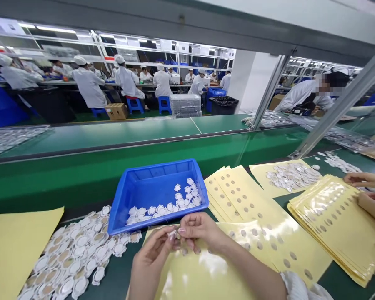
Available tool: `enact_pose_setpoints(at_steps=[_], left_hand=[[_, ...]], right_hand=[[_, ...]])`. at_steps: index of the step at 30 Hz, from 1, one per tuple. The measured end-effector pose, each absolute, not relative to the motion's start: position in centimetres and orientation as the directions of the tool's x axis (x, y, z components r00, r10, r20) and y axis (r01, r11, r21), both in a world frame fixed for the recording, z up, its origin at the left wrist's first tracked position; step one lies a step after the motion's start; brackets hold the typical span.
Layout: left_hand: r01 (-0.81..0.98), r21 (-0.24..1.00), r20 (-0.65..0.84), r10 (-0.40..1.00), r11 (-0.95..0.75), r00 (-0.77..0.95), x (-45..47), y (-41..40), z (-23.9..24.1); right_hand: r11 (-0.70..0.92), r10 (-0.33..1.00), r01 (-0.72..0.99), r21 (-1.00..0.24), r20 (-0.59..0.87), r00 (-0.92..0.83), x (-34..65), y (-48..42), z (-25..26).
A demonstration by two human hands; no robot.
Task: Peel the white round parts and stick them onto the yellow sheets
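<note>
Just in front of the blue bin (pixel 116 208), my two hands meet above a glossy yellow sheet (pixel 203 275) with small grey round stickers. My left hand (pixel 153 254) pinches a small white round piece (pixel 173 234) between thumb and fingers. Close against it, my right hand (pixel 198 230) is closed in a pinch at the piece's edge; what its fingertips hold is too small to make out. Similar white pieces (pixel 187 200) lie along the near and right sides inside the bin. To the left spreads a large heap of white and tan round pieces (pixel 78 250).
A plain yellow sheet (pixel 15 250) lies far left. More stickered yellow sheets (pixel 237 191) fan out behind my right arm. At right, a co-worker's hands (pixel 373 200) rest on a stack of yellow sheets (pixel 334 216). A green partition (pixel 81 179) and metal post (pixel 346 100) bound the bench.
</note>
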State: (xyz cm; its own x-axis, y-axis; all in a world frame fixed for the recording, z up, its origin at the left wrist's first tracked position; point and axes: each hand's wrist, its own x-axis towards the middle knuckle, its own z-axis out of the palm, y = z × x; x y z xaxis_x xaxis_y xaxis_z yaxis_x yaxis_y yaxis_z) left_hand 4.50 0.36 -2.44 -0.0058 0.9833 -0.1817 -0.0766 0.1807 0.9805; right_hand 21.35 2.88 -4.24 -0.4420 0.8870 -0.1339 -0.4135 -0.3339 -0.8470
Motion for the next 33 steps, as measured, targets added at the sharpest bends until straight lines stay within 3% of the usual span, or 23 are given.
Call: enact_pose_setpoints(at_steps=[15,33], left_hand=[[-0.038,0.979,-0.195,0.976,0.199,0.101,4.5,0.8,-3.9],[-0.039,0.973,-0.225,0.969,0.229,0.101,4.5,0.6,-3.3]], right_hand=[[-0.300,0.938,-0.301,-0.905,-0.222,-0.265,19.7,1.9,-3.9],[-0.279,0.946,-0.262,-0.924,-0.217,-0.241,19.6,1.9,-4.7]])
